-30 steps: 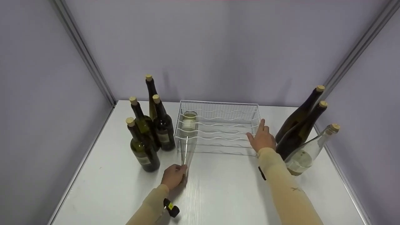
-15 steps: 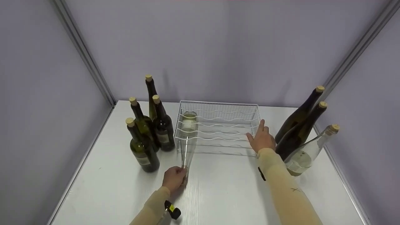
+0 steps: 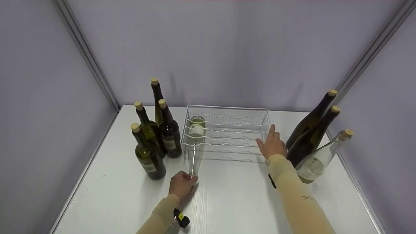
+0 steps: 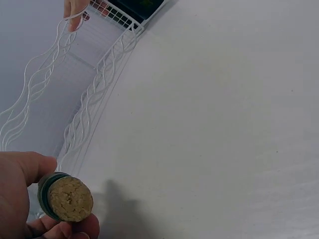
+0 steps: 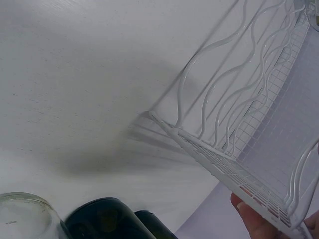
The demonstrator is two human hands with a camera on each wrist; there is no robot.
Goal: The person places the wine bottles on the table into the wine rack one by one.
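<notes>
A clear glass wine bottle (image 3: 196, 152) lies in the left end of the white wire wine rack (image 3: 234, 143), its base toward the back and its neck toward me. My left hand (image 3: 182, 186) pinches that neck, thumb on one side and fingers on the other. Its cork (image 4: 71, 199) faces the left wrist camera. At the rack's right end, my right hand (image 3: 273, 146) holds the side panel, fingers outside it and thumb spread inward. In the right wrist view, fingers (image 5: 251, 219) show behind the mesh side of the rack.
Several dark corked bottles (image 3: 151, 159) stand left of the rack. On the right, close to my right forearm, are two dark bottles (image 3: 308, 139) and a clear corked bottle (image 3: 313, 165). Walls (image 3: 227, 52) enclose the white table (image 3: 234, 195) at the back and sides.
The clear bottle has turned slightly, so print now shows on its label. My left hand has shifted a little right, its thumb further over the neck. The right hand stays put.
</notes>
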